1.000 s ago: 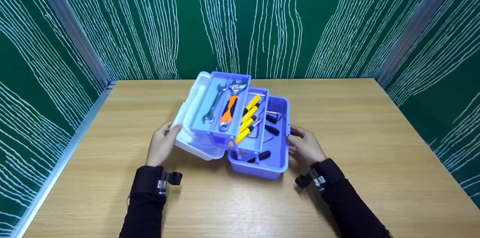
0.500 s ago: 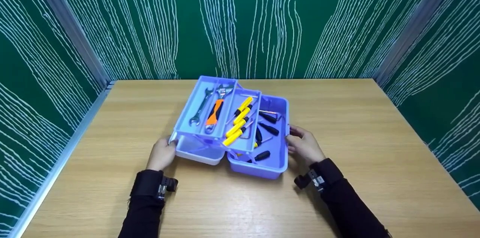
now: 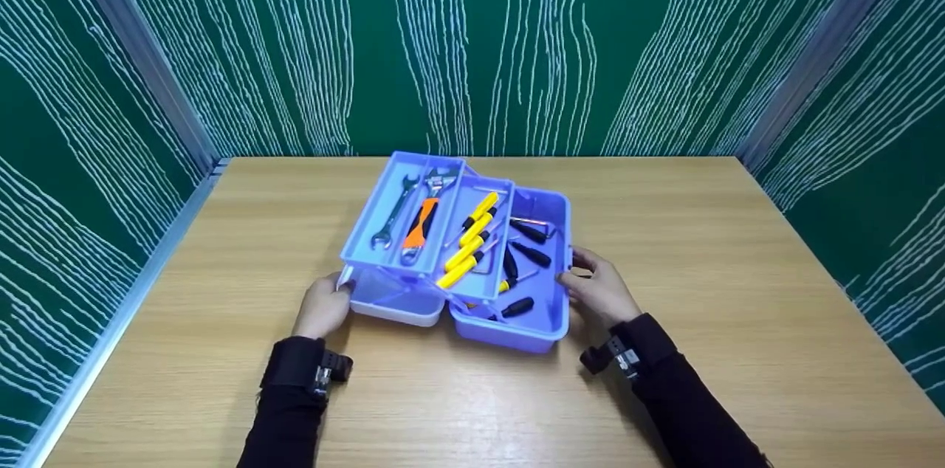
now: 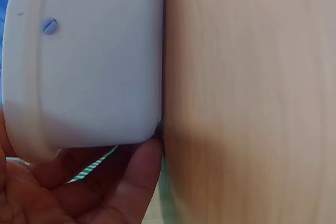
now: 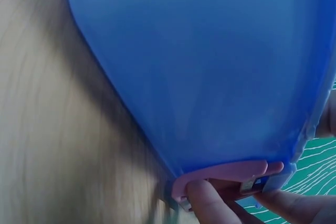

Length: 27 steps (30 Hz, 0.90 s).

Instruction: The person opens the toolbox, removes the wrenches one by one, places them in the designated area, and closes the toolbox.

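Observation:
An open purple toolbox [image 3: 550,320] stands mid-table, its two trays stepped out to the left. The top tray [image 3: 362,250] holds a spanner [image 3: 391,211] and an orange-handled wrench [image 3: 421,221]. Yellow screwdrivers [image 3: 465,243] lie in the middle tray, black-handled tools [image 3: 530,254] in the base. My left hand [image 3: 336,289] grips the left end of the white lid [image 3: 391,305], which lies low by the table; the left wrist view shows the lid [image 4: 84,61] just above my left hand [image 4: 105,192]. My right hand [image 3: 572,269] holds the box's right wall, where its fingers [image 5: 210,203] pinch the pink latch [image 5: 226,174].
The wooden table [image 3: 738,320] stretches bare to the right, front and far left of the box. Green patterned walls close it in on three sides, with a metal rail [image 3: 111,335] along the left edge.
The lid has swung down and left to the table, and the trays have spread out and dropped lower. My left hand went down with the lid; my right hand stayed at the latch.

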Each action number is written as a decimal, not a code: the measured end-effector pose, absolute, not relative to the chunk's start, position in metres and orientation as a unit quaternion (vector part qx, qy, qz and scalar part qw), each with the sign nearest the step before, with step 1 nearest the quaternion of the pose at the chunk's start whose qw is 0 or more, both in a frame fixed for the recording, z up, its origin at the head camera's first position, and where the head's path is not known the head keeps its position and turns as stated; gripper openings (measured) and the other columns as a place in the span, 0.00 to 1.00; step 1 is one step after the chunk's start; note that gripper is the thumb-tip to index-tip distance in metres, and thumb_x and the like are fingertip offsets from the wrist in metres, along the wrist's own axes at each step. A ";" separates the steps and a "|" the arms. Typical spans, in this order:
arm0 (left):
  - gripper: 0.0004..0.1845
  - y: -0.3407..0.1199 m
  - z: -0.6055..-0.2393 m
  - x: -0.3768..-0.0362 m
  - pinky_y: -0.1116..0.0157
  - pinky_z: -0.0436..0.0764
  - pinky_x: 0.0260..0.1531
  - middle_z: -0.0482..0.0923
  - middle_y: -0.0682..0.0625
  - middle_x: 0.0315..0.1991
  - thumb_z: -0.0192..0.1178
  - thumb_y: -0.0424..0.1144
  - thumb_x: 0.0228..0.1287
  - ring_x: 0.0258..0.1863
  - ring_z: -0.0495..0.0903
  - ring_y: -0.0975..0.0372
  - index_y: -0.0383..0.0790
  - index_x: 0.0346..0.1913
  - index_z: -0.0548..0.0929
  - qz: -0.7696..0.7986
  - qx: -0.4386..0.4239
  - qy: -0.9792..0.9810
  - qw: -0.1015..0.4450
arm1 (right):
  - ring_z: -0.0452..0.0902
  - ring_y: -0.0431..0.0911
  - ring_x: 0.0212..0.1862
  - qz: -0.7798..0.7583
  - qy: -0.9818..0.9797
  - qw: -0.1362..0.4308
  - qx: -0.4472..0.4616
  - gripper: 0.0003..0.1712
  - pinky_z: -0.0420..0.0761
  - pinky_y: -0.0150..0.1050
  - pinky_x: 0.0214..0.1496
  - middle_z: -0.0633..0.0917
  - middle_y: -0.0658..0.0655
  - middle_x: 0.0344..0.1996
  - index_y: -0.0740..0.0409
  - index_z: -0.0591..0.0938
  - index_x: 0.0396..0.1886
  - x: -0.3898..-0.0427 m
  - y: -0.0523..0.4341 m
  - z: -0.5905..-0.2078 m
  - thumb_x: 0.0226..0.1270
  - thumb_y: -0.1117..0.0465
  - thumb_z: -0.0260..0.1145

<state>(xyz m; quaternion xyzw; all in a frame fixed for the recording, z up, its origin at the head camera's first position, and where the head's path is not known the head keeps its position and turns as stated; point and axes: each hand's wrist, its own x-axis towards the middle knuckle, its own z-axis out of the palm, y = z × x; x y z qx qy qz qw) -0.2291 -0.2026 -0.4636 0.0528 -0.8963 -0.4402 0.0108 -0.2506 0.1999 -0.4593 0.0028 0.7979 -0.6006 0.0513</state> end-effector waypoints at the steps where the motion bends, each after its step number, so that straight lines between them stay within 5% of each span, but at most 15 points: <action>1: 0.18 -0.203 -0.463 -0.229 0.53 0.74 0.46 0.81 0.35 0.42 0.48 0.35 0.71 0.39 0.76 0.50 0.25 0.54 0.80 -0.440 0.054 -0.896 0.009 | 0.77 0.39 0.39 -0.601 0.798 0.052 0.001 0.35 0.81 0.28 0.36 0.72 0.72 0.61 0.69 0.64 0.71 -0.250 0.200 -0.459 0.63 0.68 0.61; 7: 0.21 -0.207 -0.451 -0.226 0.49 0.75 0.56 0.78 0.33 0.57 0.45 0.37 0.74 0.54 0.77 0.46 0.28 0.63 0.74 -0.460 0.057 -0.886 0.024 | 0.77 0.43 0.42 -0.593 0.804 0.049 -0.005 0.36 0.81 0.28 0.38 0.71 0.72 0.63 0.69 0.63 0.72 -0.249 0.200 -0.457 0.64 0.68 0.61; 12: 0.24 -0.206 -0.427 -0.222 0.50 0.76 0.57 0.75 0.33 0.60 0.46 0.38 0.75 0.57 0.77 0.45 0.29 0.68 0.68 -0.475 0.048 -0.875 0.077 | 0.77 0.44 0.43 -0.586 0.809 0.052 -0.001 0.37 0.81 0.29 0.38 0.71 0.72 0.63 0.69 0.62 0.72 -0.249 0.201 -0.457 0.63 0.68 0.60; 18: 0.28 -0.195 -0.390 -0.224 0.46 0.66 0.67 0.66 0.34 0.69 0.50 0.44 0.75 0.68 0.67 0.42 0.31 0.71 0.64 -0.425 0.019 -0.895 0.133 | 0.77 0.41 0.40 -0.599 0.799 0.051 -0.013 0.35 0.80 0.28 0.35 0.70 0.74 0.63 0.71 0.62 0.71 -0.247 0.201 -0.457 0.64 0.69 0.59; 27: 0.35 -0.173 -0.349 -0.248 0.48 0.59 0.72 0.60 0.34 0.73 0.53 0.49 0.72 0.72 0.61 0.44 0.32 0.74 0.59 -0.354 -0.022 -0.928 0.117 | 0.77 0.42 0.42 -0.590 0.805 0.056 -0.010 0.35 0.80 0.28 0.37 0.70 0.73 0.63 0.70 0.62 0.72 -0.250 0.202 -0.458 0.65 0.68 0.59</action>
